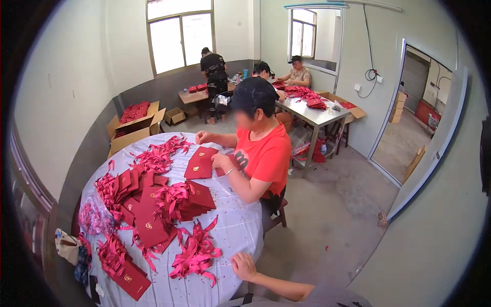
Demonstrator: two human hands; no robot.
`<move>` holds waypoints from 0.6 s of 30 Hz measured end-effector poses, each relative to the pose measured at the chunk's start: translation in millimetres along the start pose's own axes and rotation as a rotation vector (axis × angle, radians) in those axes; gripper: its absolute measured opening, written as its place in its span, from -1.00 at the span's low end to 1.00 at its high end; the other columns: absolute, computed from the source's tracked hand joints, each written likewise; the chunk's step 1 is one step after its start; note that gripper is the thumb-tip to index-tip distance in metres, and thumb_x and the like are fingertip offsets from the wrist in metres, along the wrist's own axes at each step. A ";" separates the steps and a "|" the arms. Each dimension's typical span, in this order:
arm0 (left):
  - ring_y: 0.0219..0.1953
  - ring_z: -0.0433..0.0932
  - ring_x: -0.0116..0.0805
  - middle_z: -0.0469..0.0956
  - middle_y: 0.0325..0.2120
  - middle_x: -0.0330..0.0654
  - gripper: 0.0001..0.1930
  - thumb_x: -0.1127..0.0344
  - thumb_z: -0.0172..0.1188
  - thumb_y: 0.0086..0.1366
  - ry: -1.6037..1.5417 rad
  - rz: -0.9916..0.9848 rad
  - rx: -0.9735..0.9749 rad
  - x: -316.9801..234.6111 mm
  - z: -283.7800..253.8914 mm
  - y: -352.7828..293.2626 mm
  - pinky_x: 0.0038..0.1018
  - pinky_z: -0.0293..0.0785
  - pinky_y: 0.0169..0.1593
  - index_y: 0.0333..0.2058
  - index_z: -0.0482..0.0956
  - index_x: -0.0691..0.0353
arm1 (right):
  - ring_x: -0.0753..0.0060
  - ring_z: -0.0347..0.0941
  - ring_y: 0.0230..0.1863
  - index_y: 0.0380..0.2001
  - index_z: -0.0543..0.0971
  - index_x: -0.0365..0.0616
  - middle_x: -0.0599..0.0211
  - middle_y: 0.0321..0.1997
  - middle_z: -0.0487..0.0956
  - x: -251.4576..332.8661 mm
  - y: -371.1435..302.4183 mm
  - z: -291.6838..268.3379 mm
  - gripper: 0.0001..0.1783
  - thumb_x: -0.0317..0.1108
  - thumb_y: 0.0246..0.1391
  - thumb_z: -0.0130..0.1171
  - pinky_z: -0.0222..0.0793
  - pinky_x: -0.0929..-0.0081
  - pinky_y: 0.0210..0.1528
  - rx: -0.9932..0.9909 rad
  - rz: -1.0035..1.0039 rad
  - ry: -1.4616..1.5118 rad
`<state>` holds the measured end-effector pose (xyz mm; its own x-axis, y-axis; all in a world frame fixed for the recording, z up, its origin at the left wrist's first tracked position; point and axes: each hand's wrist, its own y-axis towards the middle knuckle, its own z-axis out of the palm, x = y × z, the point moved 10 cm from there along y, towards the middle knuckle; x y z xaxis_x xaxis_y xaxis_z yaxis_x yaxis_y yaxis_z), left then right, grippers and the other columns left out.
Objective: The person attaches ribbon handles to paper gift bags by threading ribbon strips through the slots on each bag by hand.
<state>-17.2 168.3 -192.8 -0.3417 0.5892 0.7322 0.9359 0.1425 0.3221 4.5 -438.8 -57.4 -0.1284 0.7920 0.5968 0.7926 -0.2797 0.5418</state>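
My right hand (pixel 244 266) is at the near right edge of a round table with a white cloth (pixel 232 235). Its fingers are loosely bent and slightly apart, with nothing visible in them. My left hand is out of view. The nearest thing to my right hand is a loose heap of red ribbons (pixel 197 252). Beyond it lies a pile of flat dark red pieces with gold emblems (pixel 152 228), perhaps bags or folders. Another such piece (pixel 130 281) lies at the near left, with ribbons (pixel 112 254) bunched at its top.
Across the table, a person in a red shirt (pixel 266 158) handles a dark red piece (pixel 201 162). A clear plastic bag (pixel 95 216) lies at the left. Behind stand an open carton (pixel 135 134), a metal table (pixel 312 116) with red goods, and other people. A door (pixel 434 148) stands open at right.
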 end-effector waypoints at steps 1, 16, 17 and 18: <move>-0.01 0.40 -0.02 0.45 -0.06 0.05 -0.63 0.14 -0.14 0.30 -0.038 0.033 -0.013 -31.1 -73.3 2.4 0.10 0.30 -0.06 -0.03 0.44 0.19 | 0.16 0.36 -0.33 -0.50 0.43 -0.06 0.27 -0.44 0.36 -13.8 -2.9 -2.1 -0.90 -0.43 -0.19 0.11 0.26 0.23 -0.27 -0.011 0.015 -0.049; -0.01 0.38 0.01 0.37 0.03 0.01 -0.39 -0.10 -0.03 0.18 -0.644 -0.338 0.017 37.5 -113.5 26.0 -0.02 0.27 -0.01 0.06 0.37 0.25 | 0.15 0.37 -0.34 -0.50 0.43 -0.06 0.28 -0.45 0.38 -9.6 -3.3 -4.0 -0.91 -0.44 -0.18 0.09 0.27 0.24 -0.28 -0.033 0.024 -0.075; -0.01 0.38 0.01 0.37 0.03 0.01 -0.39 -0.10 -0.03 0.18 -0.639 -0.334 0.020 45.4 -118.4 33.8 -0.02 0.27 -0.01 0.06 0.37 0.25 | 0.13 0.37 -0.33 -0.50 0.43 -0.07 0.26 -0.43 0.38 -11.0 -4.2 -3.0 -0.92 -0.43 -0.16 0.07 0.28 0.24 -0.24 -0.011 0.051 -0.078; -0.04 0.40 0.03 0.39 0.00 0.08 -0.37 -0.10 -0.01 0.17 -0.653 -0.340 -0.017 59.2 -126.4 40.7 -0.04 0.28 -0.01 0.05 0.36 0.29 | 0.12 0.37 -0.32 -0.49 0.43 -0.07 0.25 -0.42 0.39 -9.0 -3.0 -5.2 -0.93 -0.43 -0.16 0.07 0.28 0.23 -0.23 -0.005 0.052 -0.089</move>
<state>-10.1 108.5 -60.5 -0.4872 0.8690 0.0859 0.7842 0.3922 0.4808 0.2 -447.9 -61.4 -0.0333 0.8217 0.5690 0.7941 -0.3239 0.5143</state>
